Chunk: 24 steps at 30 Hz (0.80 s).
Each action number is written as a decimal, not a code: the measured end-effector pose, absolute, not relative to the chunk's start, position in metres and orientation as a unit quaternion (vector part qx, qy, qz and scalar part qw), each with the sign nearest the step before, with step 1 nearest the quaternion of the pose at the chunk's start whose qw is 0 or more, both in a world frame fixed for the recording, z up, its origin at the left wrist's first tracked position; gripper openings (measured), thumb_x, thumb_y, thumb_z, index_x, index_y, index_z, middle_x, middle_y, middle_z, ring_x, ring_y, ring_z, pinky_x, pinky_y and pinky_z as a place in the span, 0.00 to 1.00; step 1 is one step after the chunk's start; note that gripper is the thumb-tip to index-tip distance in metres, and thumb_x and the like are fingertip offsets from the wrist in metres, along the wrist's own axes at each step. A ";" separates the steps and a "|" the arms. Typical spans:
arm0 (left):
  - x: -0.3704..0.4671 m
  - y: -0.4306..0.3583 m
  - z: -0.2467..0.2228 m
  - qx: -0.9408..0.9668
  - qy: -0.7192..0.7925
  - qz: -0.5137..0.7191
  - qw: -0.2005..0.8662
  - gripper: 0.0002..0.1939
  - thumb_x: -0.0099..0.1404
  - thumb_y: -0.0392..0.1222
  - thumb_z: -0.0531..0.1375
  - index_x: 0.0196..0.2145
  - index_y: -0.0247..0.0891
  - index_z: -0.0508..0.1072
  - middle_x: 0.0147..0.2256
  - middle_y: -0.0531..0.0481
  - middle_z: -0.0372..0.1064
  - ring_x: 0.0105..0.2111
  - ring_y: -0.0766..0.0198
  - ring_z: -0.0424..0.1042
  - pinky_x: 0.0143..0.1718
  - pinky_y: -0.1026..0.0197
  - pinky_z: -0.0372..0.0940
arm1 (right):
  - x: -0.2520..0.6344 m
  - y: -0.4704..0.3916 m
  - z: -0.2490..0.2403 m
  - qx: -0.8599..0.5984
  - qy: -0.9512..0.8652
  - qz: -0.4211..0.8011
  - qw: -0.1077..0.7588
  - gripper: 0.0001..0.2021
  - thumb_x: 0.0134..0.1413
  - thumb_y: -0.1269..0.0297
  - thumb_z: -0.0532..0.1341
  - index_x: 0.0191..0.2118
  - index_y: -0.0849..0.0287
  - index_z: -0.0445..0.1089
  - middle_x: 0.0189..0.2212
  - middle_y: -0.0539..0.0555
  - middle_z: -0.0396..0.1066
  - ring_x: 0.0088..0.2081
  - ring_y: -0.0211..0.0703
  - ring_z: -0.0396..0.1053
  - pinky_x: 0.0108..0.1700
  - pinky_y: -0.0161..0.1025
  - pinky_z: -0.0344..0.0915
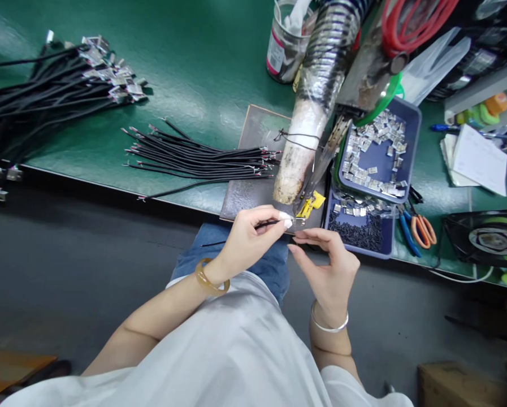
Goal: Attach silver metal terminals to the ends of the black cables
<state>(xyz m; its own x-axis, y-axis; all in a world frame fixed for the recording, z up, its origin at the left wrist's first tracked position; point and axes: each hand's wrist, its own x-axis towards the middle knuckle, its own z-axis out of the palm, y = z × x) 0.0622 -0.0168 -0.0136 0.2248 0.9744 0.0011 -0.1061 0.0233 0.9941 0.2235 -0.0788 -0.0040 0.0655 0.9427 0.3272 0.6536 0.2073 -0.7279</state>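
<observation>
My left hand (255,230), with white covers on its thumb and fingertip, pinches a thin black cable (267,224). At the cable's end sits a small metal connector (299,221), just beyond those fingertips. My right hand (327,260) is beside the connector, its thumb and forefinger curved toward each other with a small gap showing; I make out nothing held there. A yellow clip-like piece (311,204) lies just behind the connector, near the tip of a dark metal tool (321,169). The cable's other end hangs over my lap.
A foil-wrapped duct (306,124) comes down close above my hands. Cut black cables (198,155) lie left on the dark board (248,195). To the right are a tray of metal connectors (415,130), a tray of small black pieces (388,249), pliers (410,234) and orange-handled scissors (424,230).
</observation>
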 end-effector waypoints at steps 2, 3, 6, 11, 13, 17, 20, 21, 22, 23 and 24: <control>0.062 -0.017 -0.013 0.524 0.414 0.463 0.583 0.06 0.62 0.38 0.65 0.30 0.32 0.79 0.29 0.49 0.74 0.27 0.69 0.71 0.26 0.70 0.66 | 0.222 -0.080 -0.004 -0.602 -0.666 0.187 0.399 0.12 0.56 0.67 0.70 0.45 0.55 0.72 0.34 0.47 0.78 0.34 0.37 0.79 0.39 0.33 0.76; 0.062 -0.017 -0.013 0.524 0.413 0.463 0.583 0.06 0.62 0.38 0.65 0.30 0.32 0.78 0.28 0.49 0.74 0.27 0.69 0.71 0.26 0.70 0.66 | 0.222 -0.081 -0.003 -0.602 -0.669 0.180 0.398 0.10 0.57 0.68 0.69 0.43 0.54 0.72 0.31 0.45 0.77 0.31 0.35 0.77 0.37 0.31 0.75; 0.062 -0.017 -0.012 0.523 0.416 0.462 0.583 0.07 0.62 0.38 0.64 0.29 0.32 0.78 0.28 0.49 0.74 0.28 0.68 0.70 0.27 0.69 0.66 | 0.222 -0.081 -0.001 -0.615 -0.666 0.110 0.407 0.04 0.59 0.71 0.66 0.37 0.54 0.73 0.24 0.43 0.72 0.23 0.31 0.70 0.28 0.29 0.69; 0.062 -0.017 -0.010 0.532 0.414 0.467 0.573 0.06 0.62 0.37 0.64 0.28 0.33 0.76 0.26 0.52 0.71 0.23 0.72 0.64 0.22 0.70 0.59 | 0.220 -0.076 -0.001 -0.594 -0.660 -0.032 0.459 0.08 0.54 0.76 0.68 0.36 0.54 0.73 0.27 0.46 0.75 0.25 0.33 0.71 0.25 0.31 0.65; 0.062 -0.017 -0.009 0.547 0.410 0.468 0.559 0.06 0.62 0.36 0.64 0.28 0.33 0.76 0.25 0.53 0.69 0.21 0.74 0.60 0.20 0.70 0.55 | 0.218 -0.072 -0.005 -0.575 -0.678 -0.026 0.456 0.09 0.55 0.76 0.67 0.38 0.55 0.73 0.37 0.51 0.80 0.36 0.39 0.78 0.34 0.34 0.73; 0.063 -0.017 -0.010 0.611 0.415 0.473 0.480 0.07 0.63 0.32 0.63 0.27 0.33 0.77 0.22 0.56 0.61 0.20 0.74 0.55 0.20 0.68 0.51 | 0.214 -0.065 -0.015 -0.560 -0.682 0.038 0.468 0.08 0.57 0.76 0.64 0.40 0.55 0.71 0.43 0.53 0.80 0.43 0.43 0.80 0.44 0.39 0.78; 0.065 -0.017 -0.012 0.636 0.425 0.482 0.428 0.06 0.62 0.31 0.62 0.28 0.33 0.78 0.21 0.56 0.61 0.21 0.73 0.56 0.23 0.66 0.52 | 0.214 -0.064 -0.018 -0.560 -0.677 0.041 0.475 0.08 0.58 0.75 0.64 0.39 0.55 0.69 0.45 0.53 0.80 0.42 0.42 0.80 0.44 0.38 0.78; 0.065 -0.017 -0.013 0.638 0.427 0.484 0.420 0.06 0.62 0.30 0.62 0.29 0.33 0.79 0.22 0.56 0.62 0.21 0.73 0.56 0.23 0.66 0.52 | 0.214 -0.063 -0.018 -0.560 -0.677 0.041 0.476 0.08 0.58 0.75 0.64 0.39 0.55 0.69 0.45 0.54 0.80 0.42 0.41 0.81 0.44 0.38 0.78; 0.066 -0.017 -0.014 0.639 0.428 0.486 0.415 0.06 0.62 0.30 0.62 0.30 0.33 0.79 0.22 0.56 0.63 0.21 0.73 0.56 0.23 0.66 0.53 | 0.215 -0.063 -0.018 -0.559 -0.676 0.045 0.477 0.08 0.58 0.75 0.64 0.39 0.55 0.69 0.46 0.54 0.80 0.41 0.41 0.81 0.44 0.37 0.78; 0.066 -0.017 -0.014 0.641 0.429 0.487 0.410 0.06 0.62 0.30 0.62 0.30 0.33 0.79 0.22 0.56 0.63 0.21 0.73 0.57 0.23 0.66 0.53 | 0.215 -0.062 -0.018 -0.559 -0.676 0.050 0.478 0.08 0.58 0.75 0.64 0.39 0.55 0.68 0.46 0.54 0.80 0.41 0.41 0.81 0.43 0.36 0.78; 0.066 -0.016 -0.014 0.644 0.429 0.487 0.405 0.06 0.62 0.30 0.62 0.31 0.33 0.80 0.22 0.56 0.63 0.21 0.73 0.57 0.23 0.67 0.53 | 0.215 -0.062 -0.017 -0.559 -0.675 0.056 0.478 0.07 0.58 0.75 0.64 0.38 0.55 0.68 0.47 0.54 0.80 0.40 0.41 0.81 0.43 0.36 0.78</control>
